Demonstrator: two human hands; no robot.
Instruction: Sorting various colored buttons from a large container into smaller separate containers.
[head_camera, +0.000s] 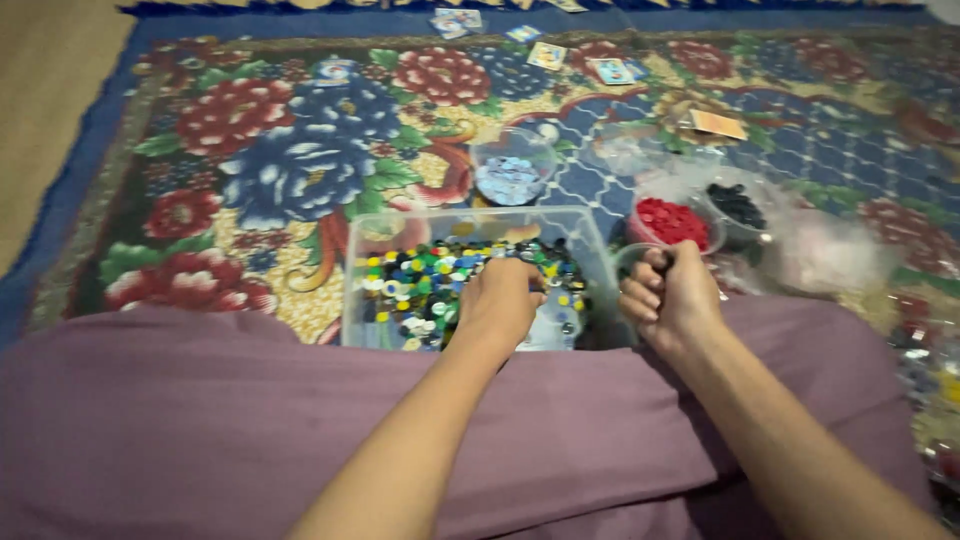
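A clear plastic box (372, 262) full of small mixed-colour pieces (420, 285) sits on the flowered carpet just past my lap. My left hand (498, 302) reaches down into the box, fingers curled among the pieces; what it grips is hidden. My right hand (672, 295) is a closed fist just right of the box, near the rim of a clear cup; whether it holds anything cannot be made out. Beyond it stand a cup of red pieces (672, 222), a cup of black pieces (737, 205) and a cup of light blue pieces (508, 178).
A purple cloth (200, 420) covers my lap at the front. Several small cards (612, 70) lie scattered at the carpet's far edge, and an orange card (718, 123) lies right of centre. Clear bags (830, 250) are bunched at the right. Bare floor (40, 100) shows at the left.
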